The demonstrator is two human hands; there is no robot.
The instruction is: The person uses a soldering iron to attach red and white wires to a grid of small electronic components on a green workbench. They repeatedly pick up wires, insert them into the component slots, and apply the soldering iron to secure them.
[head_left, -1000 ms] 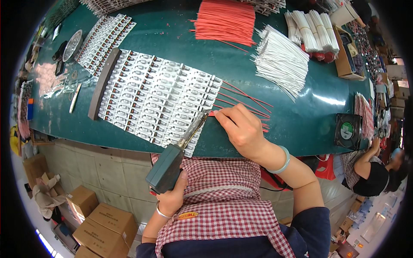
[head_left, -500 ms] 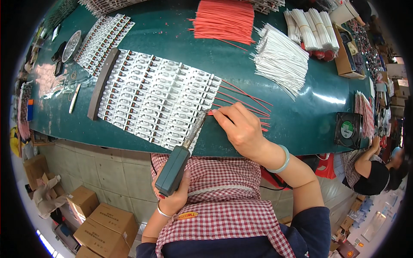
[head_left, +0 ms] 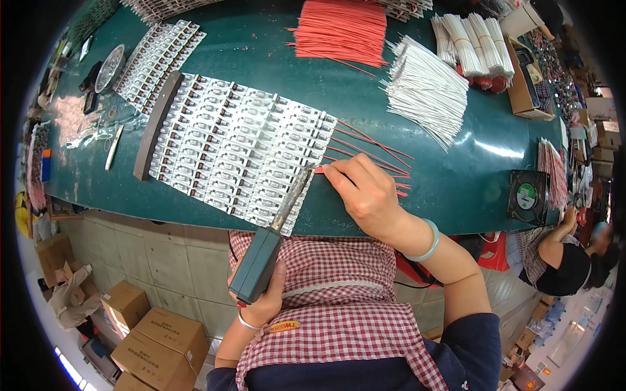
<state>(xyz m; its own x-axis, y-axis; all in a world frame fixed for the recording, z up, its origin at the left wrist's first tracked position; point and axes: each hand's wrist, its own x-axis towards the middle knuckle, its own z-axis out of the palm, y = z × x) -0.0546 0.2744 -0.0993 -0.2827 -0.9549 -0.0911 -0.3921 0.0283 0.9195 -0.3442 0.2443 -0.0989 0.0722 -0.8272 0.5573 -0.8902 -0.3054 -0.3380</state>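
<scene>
My left hand (head_left: 267, 298) is wrapped round the dark green handle of a soldering iron (head_left: 259, 257). The iron's metal tip reaches up to the right edge of a sheet of small white component boards (head_left: 222, 140), set in rows. Next to that tip, my right hand (head_left: 365, 192) pinches a short red wire (head_left: 319, 170) whose end meets the boards' edge. Several more red wires (head_left: 372, 140) stick out from the same edge, above and behind my right hand. A dark grey bar (head_left: 156, 127) lies along the left side of the boards. The exact contact at the tip is too small to make out.
Beyond the boards lie a pile of red wires (head_left: 339, 32), a pile of white wires (head_left: 427, 94) and bundled white wires (head_left: 473, 45). A second board stack (head_left: 160, 62) and a metal dish (head_left: 111, 68) are far left. At right stands a small black fan (head_left: 527, 197); another person works beyond it.
The soldering iron has shifted slightly left and up, its tip now a little further over the boards' edge. My right hand has hardly moved.
</scene>
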